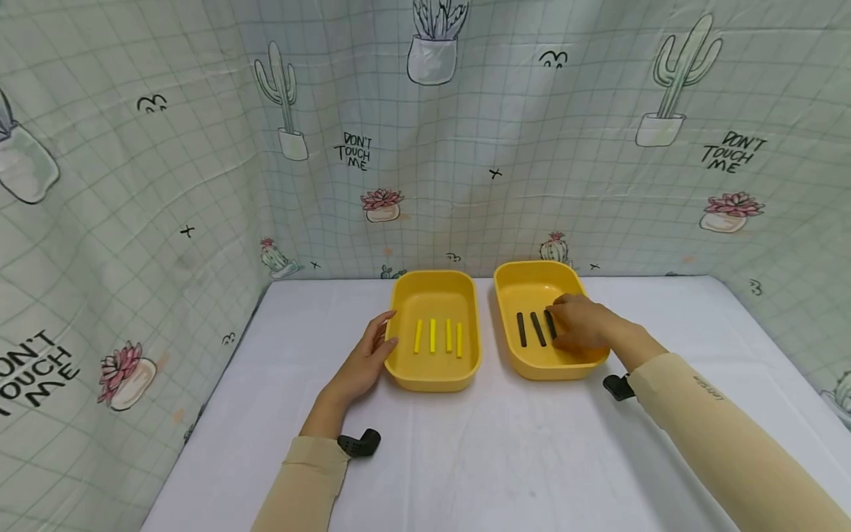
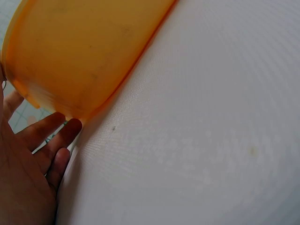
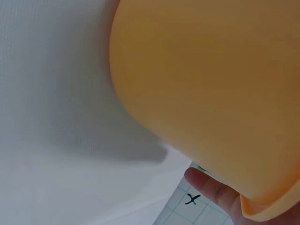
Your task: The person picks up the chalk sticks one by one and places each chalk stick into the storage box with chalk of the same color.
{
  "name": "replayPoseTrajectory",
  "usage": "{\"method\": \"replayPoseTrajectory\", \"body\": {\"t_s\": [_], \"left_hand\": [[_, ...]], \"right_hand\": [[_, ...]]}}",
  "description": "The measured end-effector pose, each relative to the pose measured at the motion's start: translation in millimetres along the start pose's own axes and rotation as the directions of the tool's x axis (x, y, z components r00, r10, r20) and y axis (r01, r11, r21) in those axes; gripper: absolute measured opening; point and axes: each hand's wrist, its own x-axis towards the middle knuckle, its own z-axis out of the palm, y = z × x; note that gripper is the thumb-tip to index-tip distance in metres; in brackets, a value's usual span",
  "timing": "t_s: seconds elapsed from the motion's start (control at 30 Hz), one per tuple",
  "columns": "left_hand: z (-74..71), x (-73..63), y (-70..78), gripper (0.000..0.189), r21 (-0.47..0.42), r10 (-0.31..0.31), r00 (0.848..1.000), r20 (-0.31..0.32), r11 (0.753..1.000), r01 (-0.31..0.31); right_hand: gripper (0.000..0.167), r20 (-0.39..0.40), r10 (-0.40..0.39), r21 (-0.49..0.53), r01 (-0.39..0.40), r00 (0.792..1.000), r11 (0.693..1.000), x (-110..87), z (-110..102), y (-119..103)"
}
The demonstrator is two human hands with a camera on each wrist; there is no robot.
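Two yellow plastic trays stand side by side on the table. Inside the left tray (image 1: 432, 377) lie several bright yellow sticks (image 1: 433, 336) in a row. Dark sticks (image 1: 537, 329) form a row in the right tray (image 1: 532, 275), which sits at a slight angle. My left hand (image 1: 362, 362) touches the left tray's outer side with loosely extended fingers (image 2: 65, 133). Reaching into the right tray, my right hand (image 1: 585, 323) holds the rightmost visible dark stick (image 1: 550, 324) between thumb and fingertips. That hand covers part of the tray floor. The right wrist view shows mostly the tray's outer wall.
A white cloth covers the table (image 1: 505, 458). Behind and at the sides hangs a gridded curtain (image 1: 492, 133) with printed cacti and lettering. Black wrist cameras (image 1: 359, 443) are strapped below both hands.
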Motion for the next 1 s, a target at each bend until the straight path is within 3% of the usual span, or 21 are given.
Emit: {"method": "replayPoseTrajectory", "body": {"t_s": [0.3,0.73,1.0], "left_hand": [[-2.1,-3.0,-1.2,0.052,0.007,-0.015,1.000,-0.001,1.000,0.015],[-8.3,-0.3,-3.0,0.054,0.011,-0.004,0.999,0.037,1.000,0.004],[-15.3,-0.9,-3.5,0.056,0.012,-0.034,0.999,0.018,0.999,0.033]], "right_hand": [[0.071,-0.066,0.006,0.012,-0.005,0.998,1.000,-6.9,1.4,-2.9],[0.072,-0.223,-0.022,0.117,0.049,0.974,0.992,-48.2,-8.4,-1.6],[0.073,-0.286,-0.039,0.184,0.094,0.957,0.978,-59.4,-13.2,-4.6]]}}
